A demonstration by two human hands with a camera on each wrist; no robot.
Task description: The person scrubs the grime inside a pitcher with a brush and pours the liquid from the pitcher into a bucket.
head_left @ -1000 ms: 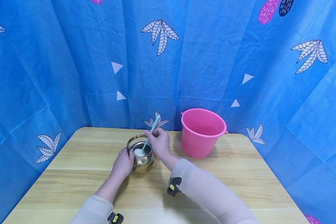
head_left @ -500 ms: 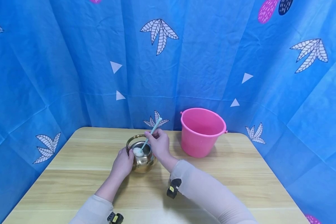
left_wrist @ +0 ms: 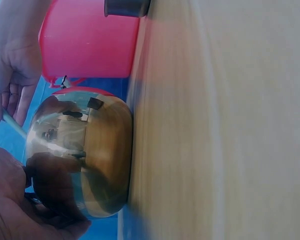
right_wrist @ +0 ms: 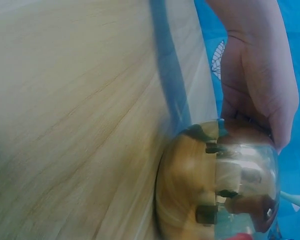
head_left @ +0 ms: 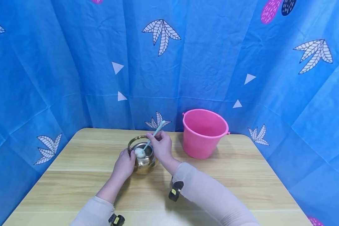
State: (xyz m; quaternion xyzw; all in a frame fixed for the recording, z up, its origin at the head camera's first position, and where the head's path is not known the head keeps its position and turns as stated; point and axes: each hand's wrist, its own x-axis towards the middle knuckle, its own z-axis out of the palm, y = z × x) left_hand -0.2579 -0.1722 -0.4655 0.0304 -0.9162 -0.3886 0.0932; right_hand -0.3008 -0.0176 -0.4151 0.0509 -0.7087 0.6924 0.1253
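A shiny gold kettle (head_left: pixel 144 168) with a raised hoop handle (head_left: pixel 137 137) stands upright on the table, its mouth uncovered. My left hand (head_left: pixel 125 164) holds the kettle's left side near the foot of that handle, thumb by the rim. Between thumb and fingers, my right hand (head_left: pixel 162 147) pinches the pale green stick of a cleaning brush (head_left: pixel 159 127). Its round white head (head_left: pixel 140 153) sits at the near left of the kettle's mouth. In the left wrist view the kettle's round body (left_wrist: pixel 82 155) hides the brush head. The right wrist view shows the left hand (right_wrist: pixel 257 85) against the kettle.
A pink bucket (head_left: pixel 200 147) stands at the back right of the wooden table (head_left: pixel 228 185). Blue patterned curtain (head_left: pixel 209 56) hangs behind the table and along both sides. Black wrist cameras are strapped at both sleeves.
The top of the brush stick has tipped to the right and down. The white head has shifted slightly up and left at the kettle's mouth. The left hand stays in place.
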